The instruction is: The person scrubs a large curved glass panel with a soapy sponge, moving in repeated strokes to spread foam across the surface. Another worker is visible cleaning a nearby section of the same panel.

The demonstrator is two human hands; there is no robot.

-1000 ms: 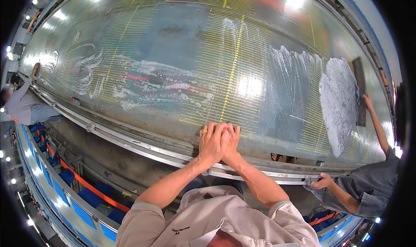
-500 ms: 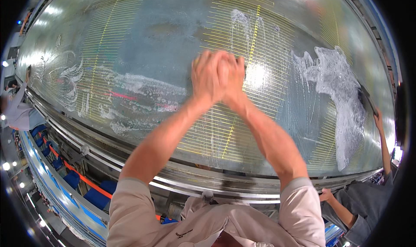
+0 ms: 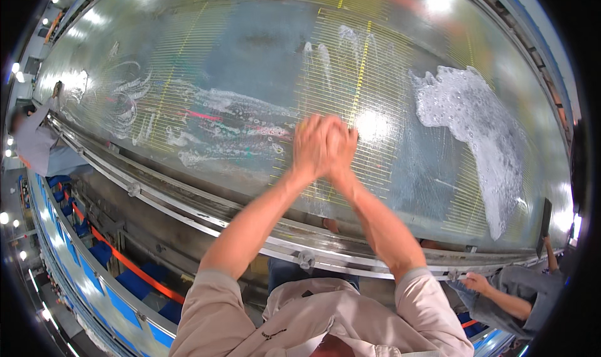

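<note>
My left hand [image 3: 308, 149] and my right hand [image 3: 340, 145] press side by side and partly overlapping on a broad, wet, grey-green sheet [image 3: 250, 62] marked with bands of fine yellow lines. Both have their fingers curled down, and whatever lies under them is hidden. Streaks of white suds [image 3: 238, 103], tinged with pink and green, run up to my left hand from the left. A thick patch of white foam [image 3: 494, 131] spreads over the sheet to the right.
A metal rail [image 3: 188, 214] runs along the near edge. At the right, a co-worker's hand [image 3: 548, 243] holds a dark flat blade [image 3: 544, 222]. A second person [image 3: 37, 131] reaches onto the sheet from the far left. Blue panels and an orange strip [image 3: 150, 280] sit below left.
Both my hands have come toward me together, still pressed on the sheet. At the right, the co-worker's blade has moved from the foam to the near edge.
</note>
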